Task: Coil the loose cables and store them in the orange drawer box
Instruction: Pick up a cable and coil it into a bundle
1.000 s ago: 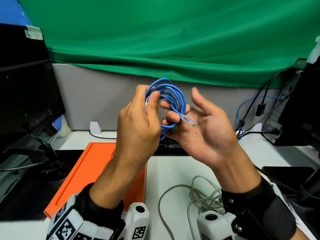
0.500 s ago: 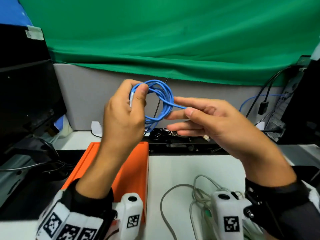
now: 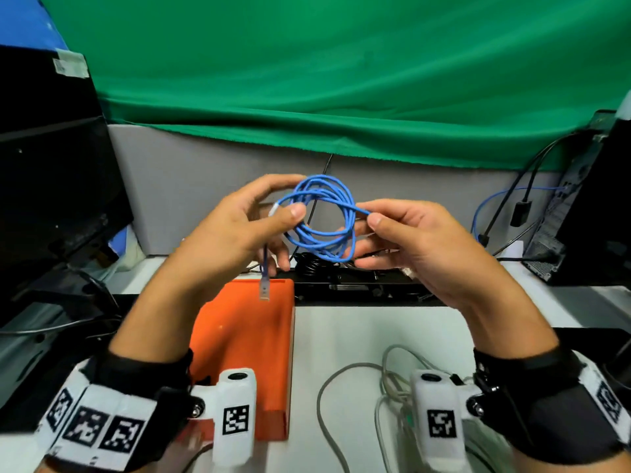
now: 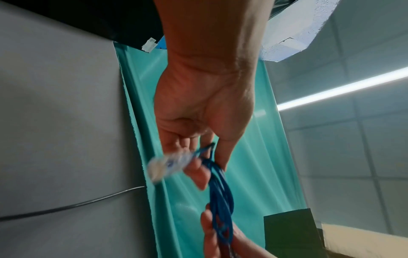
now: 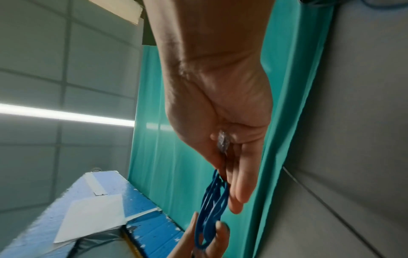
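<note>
A blue network cable (image 3: 321, 247) is wound into a small coil that I hold up in front of the grey partition. My left hand (image 3: 285, 208) pinches the coil's left side between thumb and fingers, and one clear plug (image 3: 264, 291) dangles below it over the orange drawer box (image 3: 246, 336). My right hand (image 3: 370, 215) pinches a strand on the coil's right side. The left wrist view shows the cable (image 4: 220, 192) and the blurred plug (image 4: 167, 162). In the right wrist view the cable (image 5: 212, 200) hangs from my fingers, with a second clear plug (image 5: 223, 141) lying in the palm.
A loose grey cable (image 3: 341, 380) lies tangled on the white table right of the box. A black monitor (image 3: 51, 199) stands at the left, a computer tower (image 3: 587, 216) with plugged cables at the right. A black device (image 3: 358, 285) sits behind the box.
The hands have drawn apart and lowered slightly, spreading the coil into a wider loop. The right hand now pinches a strand with thumb and finger, and a plug end hangs from the left hand.
</note>
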Demonstrator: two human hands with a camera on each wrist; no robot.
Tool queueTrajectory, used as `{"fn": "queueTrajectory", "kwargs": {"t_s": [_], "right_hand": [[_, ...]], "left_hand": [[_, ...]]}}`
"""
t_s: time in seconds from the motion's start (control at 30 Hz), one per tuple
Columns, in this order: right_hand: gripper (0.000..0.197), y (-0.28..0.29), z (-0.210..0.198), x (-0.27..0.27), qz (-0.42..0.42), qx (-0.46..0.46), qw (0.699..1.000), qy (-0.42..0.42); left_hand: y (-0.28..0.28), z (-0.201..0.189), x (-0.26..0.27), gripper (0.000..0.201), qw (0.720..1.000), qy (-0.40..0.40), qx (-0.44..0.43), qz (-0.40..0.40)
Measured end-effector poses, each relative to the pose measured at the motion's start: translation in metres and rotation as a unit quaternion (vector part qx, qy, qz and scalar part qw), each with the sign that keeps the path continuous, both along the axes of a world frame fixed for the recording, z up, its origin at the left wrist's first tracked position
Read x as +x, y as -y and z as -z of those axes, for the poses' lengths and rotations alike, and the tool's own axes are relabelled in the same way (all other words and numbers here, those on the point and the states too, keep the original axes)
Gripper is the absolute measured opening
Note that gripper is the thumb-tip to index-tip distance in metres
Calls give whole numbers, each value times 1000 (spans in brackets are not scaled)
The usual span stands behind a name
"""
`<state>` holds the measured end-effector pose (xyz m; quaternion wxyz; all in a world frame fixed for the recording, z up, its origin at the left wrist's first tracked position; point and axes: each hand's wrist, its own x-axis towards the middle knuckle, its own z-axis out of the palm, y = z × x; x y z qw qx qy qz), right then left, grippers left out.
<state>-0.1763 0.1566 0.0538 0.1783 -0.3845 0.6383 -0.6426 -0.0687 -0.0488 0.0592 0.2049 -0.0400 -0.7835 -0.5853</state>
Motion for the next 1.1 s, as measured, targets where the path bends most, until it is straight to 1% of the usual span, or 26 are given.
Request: {"fn": "queueTrajectory", "kwargs": {"t_s": [0.03, 0.1, 0.2, 0.33, 0.4, 0.47, 0.57, 0.67, 0.7, 0.77, 0.8, 0.9, 0.97, 1.03, 1.1], "right_hand": [[31, -2, 0, -2, 4, 16, 1000, -3], [29, -3, 1, -5, 11, 33, 999, 3], [26, -4, 3, -7, 3, 45, 999, 26], [24, -3, 6, -8, -26, 66, 997, 37], [26, -1, 8, -9, -38, 78, 995, 38], [33, 1, 10, -10, -51, 85, 994, 49], [31, 4, 12, -10, -42, 84, 994, 55], [44, 7, 15, -9, -25, 75, 995, 62], [42, 9, 17, -8, -20, 74, 995, 57], [27, 11, 18, -9, -8, 73, 996, 42], [23, 11, 19, -10, -4, 72, 997, 38], [20, 9, 18, -12, -15, 73, 997, 27], [20, 7, 17, -13, -29, 76, 996, 25], [22, 7, 18, -12, -32, 79, 996, 12], [22, 11, 20, -9, -22, 69, 997, -8]], "left_hand": [[1, 1, -1, 39, 1000, 22, -8, 2], [0, 4, -4, 34, 999, 51, -4, 4], [-1, 9, -8, 24, 998, 66, 18, 1], [-1, 11, -12, 22, 996, 67, 53, -7], [-2, 12, -13, 21, 996, 66, 58, -17], [-2, 13, -14, 20, 996, 69, 51, -23], [-3, 14, -15, 22, 996, 70, 50, -24], [-6, 14, -16, 21, 996, 66, 50, -19], [-6, 14, -16, 21, 997, 65, 47, -19], [-5, 13, -16, 23, 997, 64, 39, -21], [-4, 13, -16, 24, 997, 66, 34, -21], [0, 13, -14, 24, 997, 71, 21, -12], [1, 13, -12, 20, 997, 70, 16, -9], [-1, 14, -14, 15, 997, 68, 10, -17], [-5, 17, -18, 16, 997, 62, -5, -42]]}}
